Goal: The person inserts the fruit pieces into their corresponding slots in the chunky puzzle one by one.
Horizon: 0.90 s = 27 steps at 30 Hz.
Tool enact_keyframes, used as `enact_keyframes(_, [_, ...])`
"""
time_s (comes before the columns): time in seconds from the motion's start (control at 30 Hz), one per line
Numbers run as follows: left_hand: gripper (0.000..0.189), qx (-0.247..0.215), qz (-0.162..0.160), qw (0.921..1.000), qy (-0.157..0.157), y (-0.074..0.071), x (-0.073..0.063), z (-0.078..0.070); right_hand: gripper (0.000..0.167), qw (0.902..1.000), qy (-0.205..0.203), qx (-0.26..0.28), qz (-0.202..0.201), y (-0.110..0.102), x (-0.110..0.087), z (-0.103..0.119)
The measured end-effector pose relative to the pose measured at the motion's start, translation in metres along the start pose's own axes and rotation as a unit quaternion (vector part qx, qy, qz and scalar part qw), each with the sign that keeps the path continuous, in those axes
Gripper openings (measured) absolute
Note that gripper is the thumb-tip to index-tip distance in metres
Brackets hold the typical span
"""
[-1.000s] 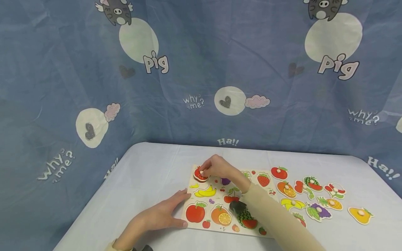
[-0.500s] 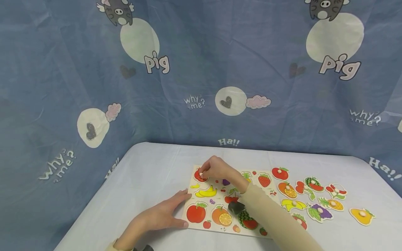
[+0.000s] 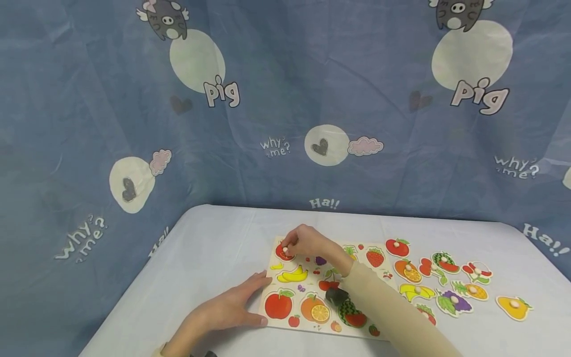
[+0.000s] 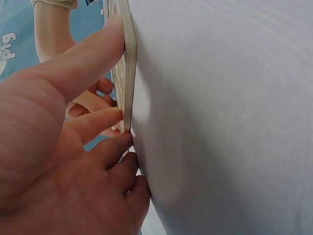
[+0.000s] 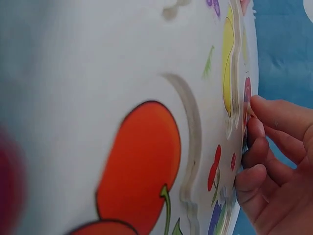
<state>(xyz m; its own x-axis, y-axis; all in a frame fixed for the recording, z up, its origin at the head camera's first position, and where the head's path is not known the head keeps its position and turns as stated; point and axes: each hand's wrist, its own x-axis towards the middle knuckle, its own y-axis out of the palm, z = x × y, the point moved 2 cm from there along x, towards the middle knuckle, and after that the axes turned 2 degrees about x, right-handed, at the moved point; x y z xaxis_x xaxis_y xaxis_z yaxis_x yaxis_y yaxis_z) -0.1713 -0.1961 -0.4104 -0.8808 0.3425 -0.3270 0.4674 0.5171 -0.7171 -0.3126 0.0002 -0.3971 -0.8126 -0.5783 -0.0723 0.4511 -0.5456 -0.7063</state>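
A fruit puzzle board (image 3: pixel 273 285) lies on the white table. At its far left corner my right hand (image 3: pixel 308 242) pinches the small knob of a red, round, pomegranate-like puzzle piece (image 3: pixel 281 252). That piece sits in its matching place and looks level with the board. In the right wrist view, thumb and fingertips (image 5: pixel 255 105) meet at the knob. My left hand (image 3: pixel 227 305) rests against the board's left edge, thumb near the front corner. The left wrist view has the thumb and fingers (image 4: pixel 110 36) touching the board's side, fairly straight.
Several loose knobbed fruit pieces lie right of the board, among them an apple (image 3: pixel 392 248), an orange (image 3: pixel 403 267), bananas (image 3: pixel 408 290), grapes (image 3: pixel 457 299) and a yellow pear-like piece (image 3: pixel 508 307). A blue printed cloth (image 3: pixel 379 188) hangs behind the table (image 3: pixel 223 248).
The red piece sat raised and offset a second ago; it has dropped level into its place. My right hand has shifted slightly, still at the knob. The left hand has stayed put.
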Motion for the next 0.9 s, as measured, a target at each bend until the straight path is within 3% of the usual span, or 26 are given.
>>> enact_keyframes(0.43, [0.086,0.002,-0.001,1.0000,0.001,0.000,0.001,-0.002,0.009,0.9998,-0.015,-0.008,-0.006,-0.009,-0.011,-0.002])
enact_keyframes(0.9, [0.086,-0.003,-0.005,1.0000,0.007,0.000,-0.001,0.000,0.013,0.9974,-0.070,0.012,-0.008,-0.027,-0.028,-0.001])
